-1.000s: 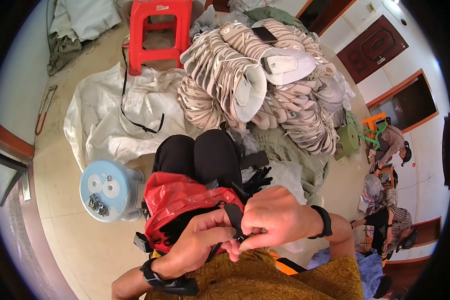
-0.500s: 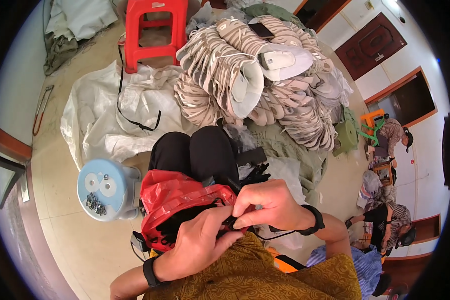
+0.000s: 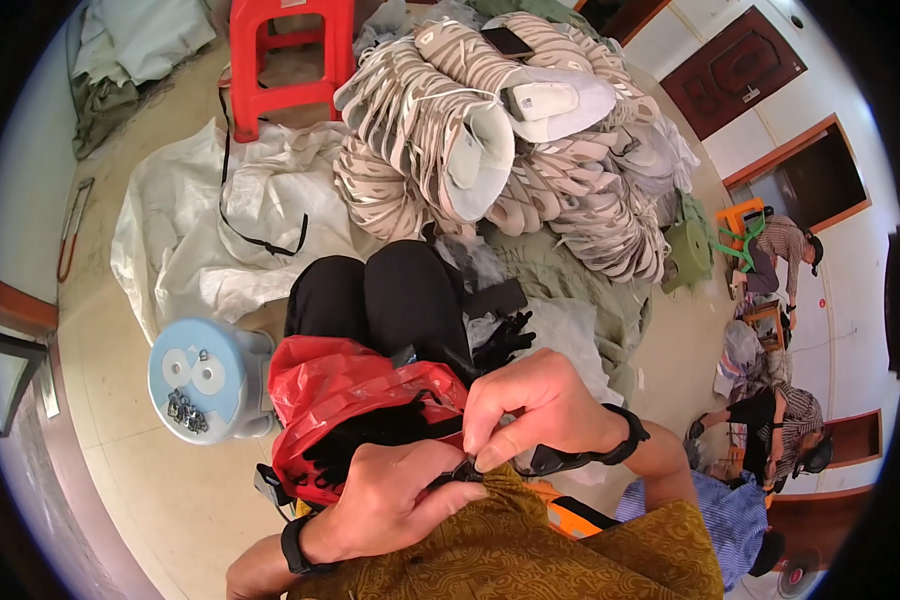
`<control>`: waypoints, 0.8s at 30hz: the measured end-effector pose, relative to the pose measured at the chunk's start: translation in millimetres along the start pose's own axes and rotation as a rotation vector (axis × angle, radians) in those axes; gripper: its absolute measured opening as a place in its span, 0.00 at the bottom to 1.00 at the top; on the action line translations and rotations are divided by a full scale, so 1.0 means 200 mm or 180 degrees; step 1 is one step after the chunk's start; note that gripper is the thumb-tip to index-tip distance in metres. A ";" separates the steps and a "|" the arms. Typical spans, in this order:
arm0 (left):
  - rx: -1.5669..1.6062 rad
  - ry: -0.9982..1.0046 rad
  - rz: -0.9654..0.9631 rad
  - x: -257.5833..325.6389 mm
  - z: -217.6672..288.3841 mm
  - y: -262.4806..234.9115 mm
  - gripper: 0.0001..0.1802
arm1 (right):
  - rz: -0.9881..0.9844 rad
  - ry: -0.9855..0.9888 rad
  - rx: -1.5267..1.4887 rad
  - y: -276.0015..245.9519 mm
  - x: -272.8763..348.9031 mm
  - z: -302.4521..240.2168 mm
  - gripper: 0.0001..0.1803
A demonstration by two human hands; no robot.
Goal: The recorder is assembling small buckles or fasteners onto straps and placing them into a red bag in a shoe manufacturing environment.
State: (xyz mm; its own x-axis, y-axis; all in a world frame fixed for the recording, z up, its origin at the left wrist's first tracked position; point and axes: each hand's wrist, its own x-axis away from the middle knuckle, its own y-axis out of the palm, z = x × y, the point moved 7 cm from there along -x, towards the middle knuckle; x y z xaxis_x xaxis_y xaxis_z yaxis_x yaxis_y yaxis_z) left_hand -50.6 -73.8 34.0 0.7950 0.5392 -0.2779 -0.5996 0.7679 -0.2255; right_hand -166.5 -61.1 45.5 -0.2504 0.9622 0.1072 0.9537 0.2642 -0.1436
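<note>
My left hand (image 3: pixel 390 500) and my right hand (image 3: pixel 535 410) meet over my lap, thumbs and fingers pinched close together. Between the left thumb and fingers is a narrow black strap (image 3: pixel 460 472); the right fingertips pinch it too, hiding most of it. A dark strap end (image 3: pixel 548 460) shows below the right hand. Beside them a red plastic bag (image 3: pixel 315 390) lies on my lap, with a heap of black straps (image 3: pixel 370 440) in its mouth. Small metal buckles (image 3: pixel 185 412) sit on a light blue stool (image 3: pixel 198 365) to the left.
Ahead, bundled beige-and-white shoe uppers (image 3: pixel 470 130) form a large pile. A red stool (image 3: pixel 290 60) stands behind a white woven sack (image 3: pixel 210 210). Another person (image 3: pixel 785 250) sits far right, with a second person (image 3: pixel 780 420) nearer. A green roll (image 3: pixel 688 255) stands by the pile.
Both hands stay pinched together; the right fingertips have shifted slightly and the dark strap end below the right hand now looks broader. The whole view has shifted a little.
</note>
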 end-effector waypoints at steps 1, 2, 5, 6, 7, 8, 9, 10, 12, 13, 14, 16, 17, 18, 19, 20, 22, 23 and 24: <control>0.0109 0.0027 -0.0041 0.01 0.00 0.00 0.12 | -0.0079 0.0168 -0.0248 0.01 0.00 0.02 0.09; 0.0219 0.0054 -0.0084 0.01 0.01 0.01 0.11 | -0.0157 0.0335 -0.0496 0.02 0.01 0.05 0.09; 0.0261 0.0089 -0.0114 0.03 0.00 0.02 0.10 | -0.0016 0.0873 -0.1158 0.04 0.03 0.13 0.09; 0.0257 0.0080 -0.0126 0.03 0.00 0.02 0.10 | -0.0011 0.0870 -0.1173 0.04 0.04 0.13 0.09; 0.0307 0.0060 -0.0094 0.03 0.00 0.02 0.09 | 0.0066 0.0739 -0.1209 0.03 0.04 0.13 0.09; 0.0356 0.0043 -0.0060 0.03 0.01 0.02 0.08 | 0.0144 0.0607 -0.1244 0.02 0.04 0.13 0.09; 0.0349 0.0045 -0.0072 0.03 0.00 0.02 0.08 | 0.0153 0.0598 -0.1249 0.02 0.04 0.14 0.09; 0.0544 -0.0027 -0.0005 0.03 -0.02 0.02 0.07 | 0.0242 0.0432 -0.1312 0.01 0.05 0.13 0.09; 0.0891 -0.0249 0.0164 0.04 -0.07 0.01 0.05 | 0.0336 0.0255 -0.1378 0.00 0.04 0.09 0.08; 0.0942 -0.0322 0.0149 0.04 -0.08 0.01 0.05 | 0.0344 0.0031 -0.0783 0.00 0.03 0.04 0.08; 0.0820 -0.0301 0.0077 0.03 -0.07 0.02 0.05 | 0.0352 -0.0191 -0.0188 -0.01 0.03 -0.01 0.08; 0.0688 -0.0286 -0.0003 0.02 -0.06 0.02 0.07 | 0.0136 -0.0454 0.0191 0.01 0.03 -0.03 0.08; 0.0605 -0.0380 -0.0154 0.01 -0.06 0.04 0.08 | -0.0083 -0.0706 0.0575 0.03 0.03 -0.05 0.07; 0.0524 -0.0473 -0.0304 0.01 -0.05 0.05 0.10 | -0.0018 -0.0661 0.0554 0.02 0.03 -0.05 0.07; 0.0520 -0.0480 -0.0312 0.01 -0.04 0.04 0.10 | -0.0012 -0.0662 0.0544 0.02 0.04 -0.05 0.07; 0.0393 -0.0513 -0.0437 0.02 -0.04 0.05 0.11 | 0.0041 -0.0439 0.0226 0.01 0.04 -0.01 0.07; 0.0277 -0.0544 -0.0569 0.02 -0.03 0.05 0.11 | 0.0189 -0.0251 -0.0290 0.00 0.05 0.03 0.07; 0.0404 -0.0692 -0.0652 0.02 -0.04 0.06 0.11 | 0.0197 -0.0239 -0.0296 0.01 0.06 0.04 0.07; 0.0533 -0.0842 -0.0736 0.03 -0.05 0.07 0.10 | 0.0306 0.0042 -0.0687 0.01 0.07 0.06 0.08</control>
State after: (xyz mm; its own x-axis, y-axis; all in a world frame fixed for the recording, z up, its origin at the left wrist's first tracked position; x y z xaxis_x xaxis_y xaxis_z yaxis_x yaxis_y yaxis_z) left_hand -55.5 -63.5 19.4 0.9168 0.3990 0.0176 -0.3959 0.9137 -0.0922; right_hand -169.6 -46.0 33.9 -0.1560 0.9809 0.1163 0.9869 0.1499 0.0599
